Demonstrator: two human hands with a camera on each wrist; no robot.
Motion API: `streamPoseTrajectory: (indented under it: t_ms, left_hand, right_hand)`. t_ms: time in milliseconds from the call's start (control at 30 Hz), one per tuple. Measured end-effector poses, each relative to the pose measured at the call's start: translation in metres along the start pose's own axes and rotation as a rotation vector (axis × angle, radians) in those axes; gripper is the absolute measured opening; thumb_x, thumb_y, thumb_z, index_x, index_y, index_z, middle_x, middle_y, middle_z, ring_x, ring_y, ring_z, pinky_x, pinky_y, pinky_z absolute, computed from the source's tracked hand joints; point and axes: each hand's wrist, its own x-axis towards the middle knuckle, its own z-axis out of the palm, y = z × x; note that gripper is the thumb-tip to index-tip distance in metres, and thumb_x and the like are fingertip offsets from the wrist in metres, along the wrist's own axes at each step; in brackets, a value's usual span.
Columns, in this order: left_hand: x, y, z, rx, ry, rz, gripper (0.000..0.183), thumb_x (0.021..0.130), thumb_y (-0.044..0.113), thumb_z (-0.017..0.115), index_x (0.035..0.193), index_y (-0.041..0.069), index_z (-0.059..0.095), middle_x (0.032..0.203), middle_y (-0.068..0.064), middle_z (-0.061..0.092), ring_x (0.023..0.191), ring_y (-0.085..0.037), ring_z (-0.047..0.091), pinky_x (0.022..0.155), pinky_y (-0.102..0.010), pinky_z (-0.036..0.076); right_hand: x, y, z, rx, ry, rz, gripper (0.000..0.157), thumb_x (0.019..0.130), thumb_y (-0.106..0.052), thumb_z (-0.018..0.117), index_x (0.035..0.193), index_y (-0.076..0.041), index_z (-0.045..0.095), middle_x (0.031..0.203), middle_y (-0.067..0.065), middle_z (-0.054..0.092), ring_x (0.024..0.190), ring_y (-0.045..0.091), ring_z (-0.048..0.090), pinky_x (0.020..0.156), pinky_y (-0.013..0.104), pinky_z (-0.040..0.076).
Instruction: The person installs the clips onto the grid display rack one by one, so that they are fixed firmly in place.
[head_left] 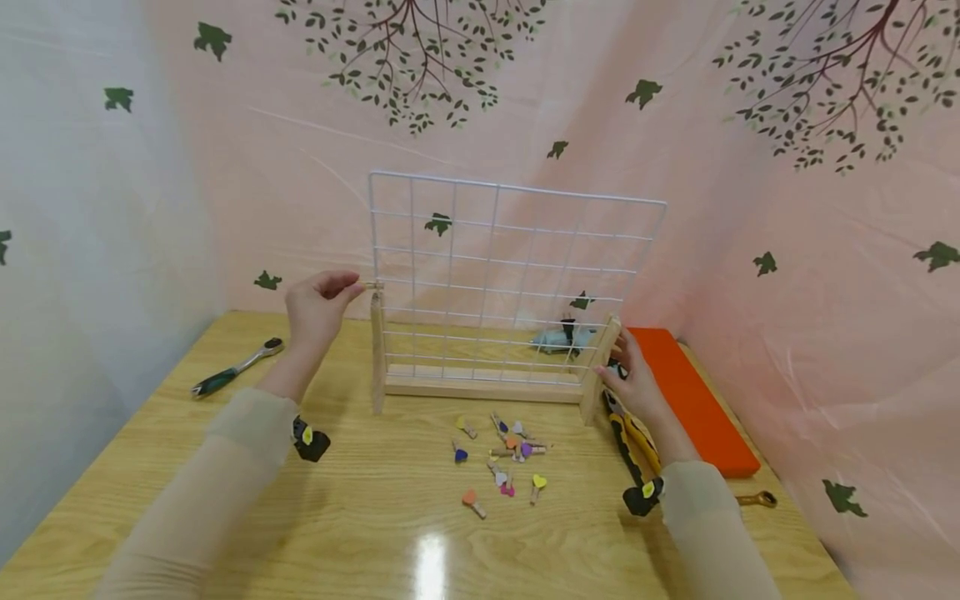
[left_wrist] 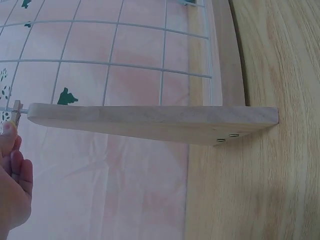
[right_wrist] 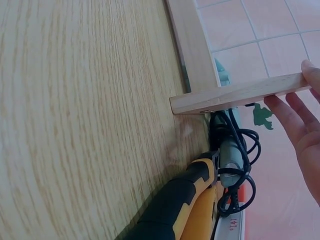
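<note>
At left edge of wire grid point(head_left: 491, 259), clothespin point(left_wrist: 17, 112) pinched in left grip point(head_left: 313, 312)

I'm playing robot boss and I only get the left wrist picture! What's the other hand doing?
Observer: The right hand is holding the wooden side board at the far end of the stand.

Child: Ooh! And what's lying in front of the stand?

Observer: A scatter of small pegs with coloured hearts on them.

Child: Is there a tool close to that other hand?

Observer: Yes, pliers with black and yellow handles lie on the table near it.
</note>
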Motion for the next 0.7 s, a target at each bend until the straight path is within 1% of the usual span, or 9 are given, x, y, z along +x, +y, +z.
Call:
streamPoseTrajectory:
  t_ms: [67,167,200,267,367,500,600,700]
  left_hand:
    - [-0.002,0.000,-0.001,0.018,0.015,0.035,0.031,0.076,0.032,0.068,0.102,0.015,0.067,0.096,-0.002,0.065,0.077,-0.006,0.054,0.062,-0.012,0.043]
    - [-0.010,0.002,-0.003,0.042,0.045,0.124,0.036,0.074,0.031,0.071,0.106,0.016,0.066,0.099,-0.003,0.063,0.078,-0.009,0.051,0.063,-0.015,0.041]
    - [-0.014,0.004,-0.003,0.052,0.046,0.154,0.036,0.074,0.030,0.071,0.106,0.016,0.066,0.098,-0.003,0.063,0.078,-0.010,0.050,0.063,-0.016,0.041]
    - [-0.025,0.007,-0.002,0.053,0.011,0.214,0.035,0.074,0.024,0.072,0.106,0.012,0.065,0.096,-0.005,0.062,0.078,-0.013,0.050,0.063,-0.017,0.041]
    - [-0.045,0.007,0.003,0.065,-0.113,0.263,0.035,0.074,0.020,0.072,0.107,0.011,0.064,0.094,-0.004,0.061,0.078,-0.013,0.052,0.064,-0.018,0.043]
    - [-0.075,0.001,0.018,0.109,-0.302,0.298,0.039,0.073,0.022,0.073,0.109,0.012,0.063,0.092,-0.001,0.061,0.079,-0.013,0.053,0.064,-0.022,0.045]
    - [-0.093,-0.008,0.032,0.138,-0.426,0.320,0.041,0.072,0.024,0.073,0.110,0.014,0.062,0.092,0.002,0.061,0.081,-0.016,0.053,0.065,-0.026,0.046]
    - [-0.107,-0.018,0.046,0.160,-0.556,0.331,0.045,0.071,0.026,0.073,0.112,0.015,0.061,0.096,0.001,0.061,0.085,-0.020,0.054,0.067,-0.031,0.047]
  right_hand:
    - [0.000,-0.002,0.000,-0.004,0.003,0.003,0.072,0.088,-0.001,0.052,0.143,-0.010,0.007,0.141,0.026,0.021,0.123,0.046,0.028,0.090,0.062,0.031]
    - [0.000,-0.002,0.000,-0.008,0.009,0.010,0.072,0.087,-0.001,0.053,0.143,-0.010,0.008,0.141,0.025,0.022,0.123,0.046,0.029,0.091,0.061,0.032]
    - [-0.001,-0.002,0.000,-0.009,0.010,0.010,0.072,0.087,-0.001,0.053,0.143,-0.010,0.008,0.141,0.025,0.022,0.123,0.046,0.029,0.091,0.061,0.032]
    - [0.000,-0.002,0.000,-0.010,0.009,0.014,0.072,0.087,-0.002,0.053,0.143,-0.010,0.008,0.141,0.025,0.022,0.124,0.046,0.029,0.091,0.061,0.032]
    - [0.000,0.001,-0.001,-0.008,0.000,0.011,0.073,0.088,-0.003,0.053,0.143,-0.012,0.006,0.141,0.025,0.021,0.124,0.046,0.028,0.091,0.061,0.032]
    - [0.003,0.011,-0.002,0.012,-0.009,0.008,0.074,0.088,-0.005,0.053,0.143,-0.015,0.006,0.142,0.023,0.020,0.125,0.044,0.028,0.090,0.060,0.033]
    - [0.005,0.022,-0.002,0.018,-0.010,0.003,0.075,0.088,-0.007,0.054,0.143,-0.020,0.006,0.143,0.020,0.020,0.125,0.043,0.028,0.090,0.060,0.033]
    - [0.006,0.032,-0.002,0.013,-0.005,0.000,0.075,0.088,-0.009,0.054,0.143,-0.026,0.006,0.144,0.017,0.020,0.126,0.041,0.029,0.091,0.060,0.033]
